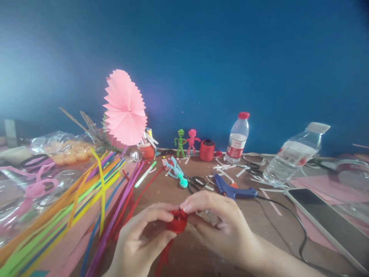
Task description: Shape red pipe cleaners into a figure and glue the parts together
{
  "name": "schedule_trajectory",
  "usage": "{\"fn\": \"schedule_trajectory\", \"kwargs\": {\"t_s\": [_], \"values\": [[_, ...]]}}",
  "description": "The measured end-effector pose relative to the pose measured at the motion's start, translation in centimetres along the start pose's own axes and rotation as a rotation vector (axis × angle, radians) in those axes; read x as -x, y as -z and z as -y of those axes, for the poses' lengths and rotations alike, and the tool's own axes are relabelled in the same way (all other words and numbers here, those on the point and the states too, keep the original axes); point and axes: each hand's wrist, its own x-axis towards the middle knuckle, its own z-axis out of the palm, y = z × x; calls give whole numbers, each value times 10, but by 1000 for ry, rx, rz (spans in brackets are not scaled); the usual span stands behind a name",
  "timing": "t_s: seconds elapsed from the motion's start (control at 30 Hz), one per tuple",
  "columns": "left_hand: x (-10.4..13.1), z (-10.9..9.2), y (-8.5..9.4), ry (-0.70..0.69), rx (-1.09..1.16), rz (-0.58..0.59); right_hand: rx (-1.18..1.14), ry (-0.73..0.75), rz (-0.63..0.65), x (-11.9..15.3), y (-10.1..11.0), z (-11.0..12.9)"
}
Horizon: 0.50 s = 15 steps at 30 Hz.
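Observation:
A small coiled red ring, seemingly of pipe cleaner (177, 224), is held up between both hands near the bottom centre. My left hand (147, 234) pinches its left side between thumb and fingers. On the other side my right hand (219, 225) grips the coil's upper right edge with finger and thumb. Red strands hang below it, beside my left hand. Beyond the hands a light blue pipe-cleaner figure (177, 173) lies on the brown table (184, 261). A green figure (180, 143) and a pink figure (192, 141) stand upright by the wall.
Colourful pipe cleaners (72, 207) spread across the left. Behind stand a pink paper fan (127, 109) and a red-capped bottle (238, 140). To the right are a blue glue gun (235, 190) with its cord, scissors (197, 184), a tilted bottle (294, 156) and a phone (328, 223).

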Motion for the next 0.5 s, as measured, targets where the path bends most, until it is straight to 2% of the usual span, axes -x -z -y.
{"fn": "schedule_trajectory", "kwargs": {"t_s": [0.13, 0.37, 0.5], "values": [[0, 3, -1, 80, 108, -13, -6, -14, -10, 0, 0, 1], [0, 7, -5, 326, 423, -48, -2, -49, -1, 1, 0, 1], [1, 8, -4, 370, 475, -32, 4, -12, -7, -1, -1, 3]]}}
